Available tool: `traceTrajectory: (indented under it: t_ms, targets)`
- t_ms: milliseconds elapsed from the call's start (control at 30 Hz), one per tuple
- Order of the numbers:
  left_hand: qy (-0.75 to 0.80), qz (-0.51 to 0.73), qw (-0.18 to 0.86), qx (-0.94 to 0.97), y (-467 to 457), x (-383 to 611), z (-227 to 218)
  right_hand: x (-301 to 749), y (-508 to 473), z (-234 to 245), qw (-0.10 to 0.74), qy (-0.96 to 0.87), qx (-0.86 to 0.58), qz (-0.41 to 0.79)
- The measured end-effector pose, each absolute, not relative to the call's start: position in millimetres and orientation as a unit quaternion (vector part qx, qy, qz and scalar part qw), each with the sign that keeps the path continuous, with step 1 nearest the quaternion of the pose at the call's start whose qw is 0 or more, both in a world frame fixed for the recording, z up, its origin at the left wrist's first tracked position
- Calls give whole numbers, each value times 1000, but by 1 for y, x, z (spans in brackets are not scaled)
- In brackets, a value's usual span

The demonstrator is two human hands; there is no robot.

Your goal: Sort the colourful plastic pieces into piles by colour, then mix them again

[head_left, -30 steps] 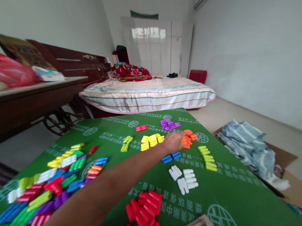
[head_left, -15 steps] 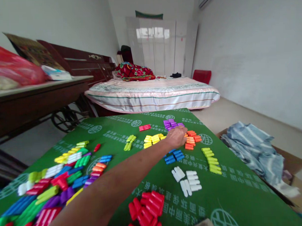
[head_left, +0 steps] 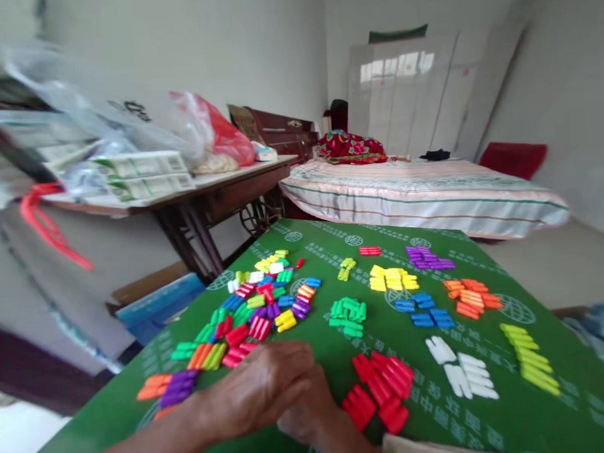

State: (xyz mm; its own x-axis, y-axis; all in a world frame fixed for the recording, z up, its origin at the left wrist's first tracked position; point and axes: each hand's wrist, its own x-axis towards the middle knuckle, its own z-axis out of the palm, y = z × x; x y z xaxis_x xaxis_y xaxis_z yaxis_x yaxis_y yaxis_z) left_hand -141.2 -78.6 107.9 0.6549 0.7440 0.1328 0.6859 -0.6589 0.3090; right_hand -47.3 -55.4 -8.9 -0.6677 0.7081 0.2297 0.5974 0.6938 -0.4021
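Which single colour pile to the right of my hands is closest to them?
The large red pile, beside the right hand; the green pile, white pile and others lie farther off.

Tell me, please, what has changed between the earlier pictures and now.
The left hand has drawn back from beside the orange pile toward the body, near the right hand, now in view. The camera turned left. Any grip is hidden. The white pile and purple pile stayed put.

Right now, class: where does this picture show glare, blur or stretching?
Head view: window-shaped glare on the white wardrobe; head view: clear plastic bag at the upper left is smeared; head view: green tabletop flares towards the bottom, likely wide-angle stretching.
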Motion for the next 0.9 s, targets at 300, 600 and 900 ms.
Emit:
traceTrajectory:
  t_ms: [300, 600, 900]
  targets:
    - [584, 266, -2, 767, -178, -238, 17, -37, -75, -15, 215, -882, -411, 86]
    - [712, 314, -73, 624, -196, -261, -10, -37, -77, -25, 238, -882, -405, 40]
    - [805, 241, -10, 542, -155, -294, 5, -35, -80, -25, 247, -877, -411, 36]
